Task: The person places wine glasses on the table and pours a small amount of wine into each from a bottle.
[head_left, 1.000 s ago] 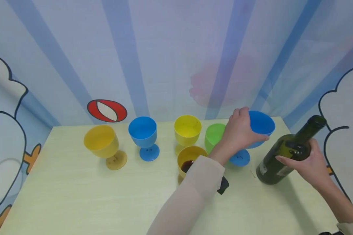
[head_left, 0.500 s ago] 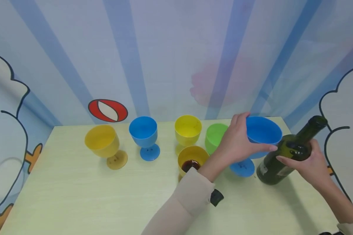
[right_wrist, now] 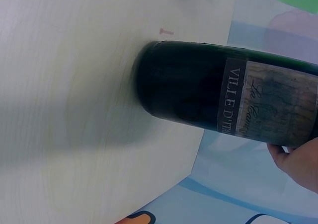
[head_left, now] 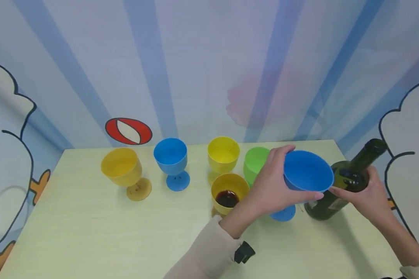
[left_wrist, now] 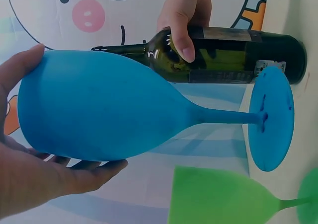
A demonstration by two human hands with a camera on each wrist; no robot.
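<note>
My left hand [head_left: 272, 186] grips a blue plastic goblet [head_left: 308, 170] by its bowl, thumb on the near side and fingers on the far side. In the left wrist view the stem and round foot of this blue goblet [left_wrist: 109, 107] show whole; whether the foot touches the table I cannot tell. Just to the right, my right hand [head_left: 366, 197] holds a dark green wine bottle [head_left: 338, 186] around its shoulder. The bottle stands on the table, its label [right_wrist: 273, 100] facing the right wrist camera. Its uncorked-looking mouth points up.
A yellow goblet [head_left: 227, 201] with dark liquid stands left of my left wrist. Behind stand a green goblet [head_left: 254, 164], a bright yellow one [head_left: 223, 155], another blue one [head_left: 170, 157] and an orange-yellow one [head_left: 121, 167]. A printed curtain [head_left: 202, 69] hangs behind the table [head_left: 90, 232].
My left hand has brought the blue goblet from the back of the table nearer to me, beside the bottle. My right hand and the bottle have stayed in place.
</note>
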